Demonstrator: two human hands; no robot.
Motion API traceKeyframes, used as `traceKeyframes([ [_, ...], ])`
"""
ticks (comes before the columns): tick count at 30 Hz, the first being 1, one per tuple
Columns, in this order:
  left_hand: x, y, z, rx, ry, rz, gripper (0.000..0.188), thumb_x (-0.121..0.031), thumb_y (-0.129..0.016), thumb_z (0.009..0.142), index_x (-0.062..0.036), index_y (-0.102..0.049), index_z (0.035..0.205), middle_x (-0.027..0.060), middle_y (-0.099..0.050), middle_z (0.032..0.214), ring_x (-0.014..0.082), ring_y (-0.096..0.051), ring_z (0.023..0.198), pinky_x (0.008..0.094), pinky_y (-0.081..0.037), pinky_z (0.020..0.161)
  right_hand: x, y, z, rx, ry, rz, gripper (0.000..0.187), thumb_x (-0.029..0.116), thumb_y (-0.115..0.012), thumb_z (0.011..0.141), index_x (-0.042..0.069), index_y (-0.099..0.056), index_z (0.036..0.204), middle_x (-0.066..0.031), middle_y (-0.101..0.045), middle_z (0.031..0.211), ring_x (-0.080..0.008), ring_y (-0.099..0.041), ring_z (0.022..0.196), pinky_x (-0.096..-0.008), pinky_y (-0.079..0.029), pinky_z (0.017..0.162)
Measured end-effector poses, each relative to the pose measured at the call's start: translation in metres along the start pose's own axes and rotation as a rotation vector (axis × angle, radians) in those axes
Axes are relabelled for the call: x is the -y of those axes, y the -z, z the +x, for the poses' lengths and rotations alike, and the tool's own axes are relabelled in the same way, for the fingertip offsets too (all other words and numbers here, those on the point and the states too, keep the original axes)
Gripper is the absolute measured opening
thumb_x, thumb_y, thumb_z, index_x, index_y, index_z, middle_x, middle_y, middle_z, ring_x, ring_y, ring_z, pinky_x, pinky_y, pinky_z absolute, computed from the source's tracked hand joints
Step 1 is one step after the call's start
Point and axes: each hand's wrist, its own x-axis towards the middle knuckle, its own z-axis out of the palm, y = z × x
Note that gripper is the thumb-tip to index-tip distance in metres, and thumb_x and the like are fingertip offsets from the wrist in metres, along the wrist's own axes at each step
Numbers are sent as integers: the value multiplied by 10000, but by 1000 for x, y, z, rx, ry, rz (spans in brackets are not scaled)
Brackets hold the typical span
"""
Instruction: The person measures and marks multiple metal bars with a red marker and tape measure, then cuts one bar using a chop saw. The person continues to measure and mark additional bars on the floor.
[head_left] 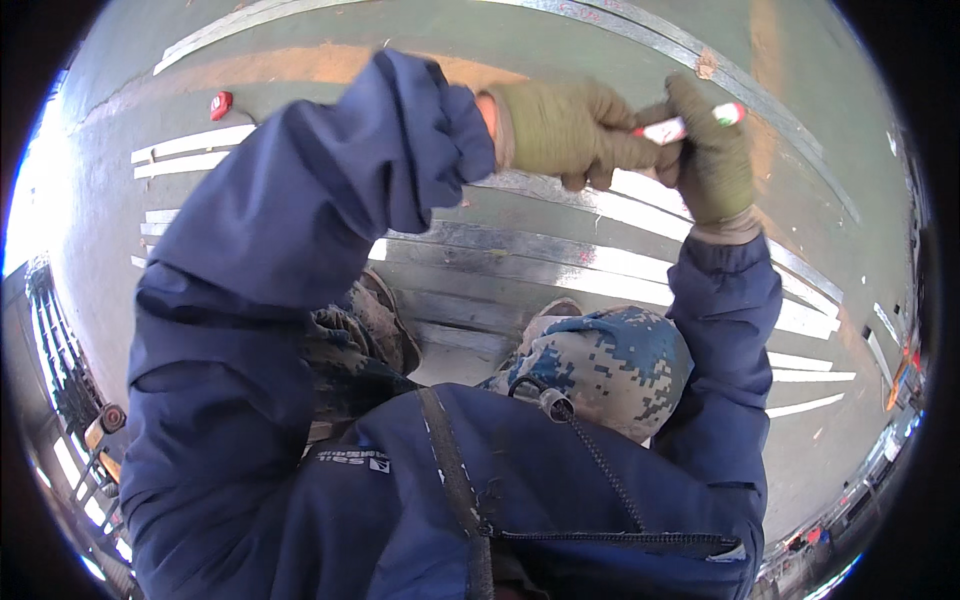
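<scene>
Both my hands wear olive-green work gloves and meet above the floor at the upper right of centre. My right hand (712,160) is closed around a white marker pen (668,131) with red ends, which sticks out on both sides of the fingers. From the left, my left hand (560,130) reaches across, its fingers closed at the marker's left end; they are slightly blurred and hide that tip. Beneath the hands lie long flat metal strips (520,242), side by side on the floor.
A red tape measure (221,105) lies on the floor at the upper left, near the ends of some strips. Further long strips (690,45) run along the far side. My bent knee (610,365) in camouflage trousers is close to the strips. Dark bars (60,350) are piled at the left edge.
</scene>
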Motion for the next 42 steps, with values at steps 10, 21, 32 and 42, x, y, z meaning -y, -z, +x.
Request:
traceKeyframes([
  [10, 111, 51, -42, -115, 243, 435, 474, -456, -711, 953, -4, -719, 1098, 116, -732, 908, 185, -685, 822, 337, -556, 749, 55, 100, 1, -275, 268, 232, 422, 347, -638, 1017, -65, -713, 1070, -1, -546, 689, -91, -459, 572, -256, -361, 554],
  [21, 183, 0, 5, 196, 44, 1246, 437, -432, -585, 1006, -80, -675, 1250, 101, -363, 1630, 290, -300, 1523, 462, -325, 1207, -224, 19, -69, -454, -219, 17, 367, 262, -796, 919, -30, -729, 1131, -63, -716, 931, -103, -651, 768, -243, -523, 680],
  [32, 228, -4, 13, 45, -61, 1351, 424, -311, -657, 964, -116, -590, 1334, -3, -374, 1621, 201, -289, 1526, 436, -266, 1243, -223, 14, -65, -480, -47, -224, 294, 214, -761, 935, 9, -743, 1145, -102, -741, 1110, -182, -677, 1045, -316, -528, 933],
  [42, 230, -6, 19, -22, -114, 1302, 411, -263, -731, 886, -102, -657, 1258, 0, -491, 1521, 217, -402, 1452, 397, -384, 1172, -232, 7, -55, -461, -51, -285, 290, 229, -756, 938, 21, -747, 1139, -126, -745, 1103, -211, -698, 1035, -336, -543, 934],
])
